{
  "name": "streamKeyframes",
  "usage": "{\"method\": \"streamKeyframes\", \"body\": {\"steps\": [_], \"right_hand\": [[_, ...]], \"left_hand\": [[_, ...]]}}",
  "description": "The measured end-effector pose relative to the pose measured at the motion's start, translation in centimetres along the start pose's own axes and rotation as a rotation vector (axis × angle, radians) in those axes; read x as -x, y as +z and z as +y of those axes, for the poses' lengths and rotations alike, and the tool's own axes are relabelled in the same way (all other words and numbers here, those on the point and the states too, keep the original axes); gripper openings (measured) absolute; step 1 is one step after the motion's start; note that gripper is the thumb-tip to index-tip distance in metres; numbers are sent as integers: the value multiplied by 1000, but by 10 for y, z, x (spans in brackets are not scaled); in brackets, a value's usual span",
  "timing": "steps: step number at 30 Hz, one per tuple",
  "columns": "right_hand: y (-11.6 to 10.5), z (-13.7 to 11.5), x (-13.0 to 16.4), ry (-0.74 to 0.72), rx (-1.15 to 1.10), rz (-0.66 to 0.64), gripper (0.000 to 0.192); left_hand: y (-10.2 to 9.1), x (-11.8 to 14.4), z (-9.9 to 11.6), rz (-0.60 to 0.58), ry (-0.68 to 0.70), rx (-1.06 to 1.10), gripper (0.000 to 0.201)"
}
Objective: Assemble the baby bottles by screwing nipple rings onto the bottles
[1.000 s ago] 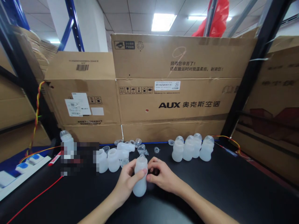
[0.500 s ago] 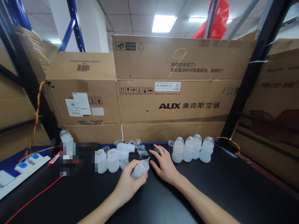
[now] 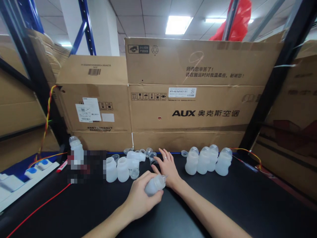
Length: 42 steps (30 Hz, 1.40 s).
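Note:
My left hand point(image 3: 141, 198) grips a translucent white bottle point(image 3: 155, 185), tilted with its nipple end pointing right. My right hand point(image 3: 167, 167), a ring on one finger, is stretched forward with fingers spread over the small clear caps point(image 3: 150, 154) at the back of the black table point(image 3: 247, 198). Whether it touches a cap cannot be made out. Uncapped bottles point(image 3: 117, 169) stand left of my hands, and one bottle lies on its side point(image 3: 135, 156) behind them.
Several capped bottles point(image 3: 209, 160) stand in a row at the right. One more bottle point(image 3: 76, 147) stands far left by a blurred patch. Cardboard boxes point(image 3: 188, 109) wall the back. A red wire point(image 3: 37, 208) and a white power strip point(image 3: 15, 180) lie at the left.
My right hand let go of the bottle and reached forward to the clear caps. My left hand tipped the bottle from upright to nearly lying.

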State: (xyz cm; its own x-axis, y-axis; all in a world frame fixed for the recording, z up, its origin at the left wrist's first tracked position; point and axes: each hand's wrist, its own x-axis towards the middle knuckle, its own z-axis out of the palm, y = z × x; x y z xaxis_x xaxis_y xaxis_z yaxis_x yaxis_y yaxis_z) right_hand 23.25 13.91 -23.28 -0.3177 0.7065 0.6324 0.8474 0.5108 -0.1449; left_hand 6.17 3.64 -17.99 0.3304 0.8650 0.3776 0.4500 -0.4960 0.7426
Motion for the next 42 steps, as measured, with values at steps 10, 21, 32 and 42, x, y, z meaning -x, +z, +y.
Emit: {"method": "streamKeyframes", "body": {"steps": [10,21,32,42], "right_hand": [[23,0,-24,47,-79,107,31],[13,9,-23,104,-297,254,52],[7,2,-21,148,-603,373,30],[-24,-14,-10,357,-843,420,42]], "left_hand": [[-1,-3,-3,16,-3,23,26],[-2,-1,-1,20,10,51,25],[-3,-3,-1,21,5,19,19],[-4,-6,-10,49,-25,55,14]]}}
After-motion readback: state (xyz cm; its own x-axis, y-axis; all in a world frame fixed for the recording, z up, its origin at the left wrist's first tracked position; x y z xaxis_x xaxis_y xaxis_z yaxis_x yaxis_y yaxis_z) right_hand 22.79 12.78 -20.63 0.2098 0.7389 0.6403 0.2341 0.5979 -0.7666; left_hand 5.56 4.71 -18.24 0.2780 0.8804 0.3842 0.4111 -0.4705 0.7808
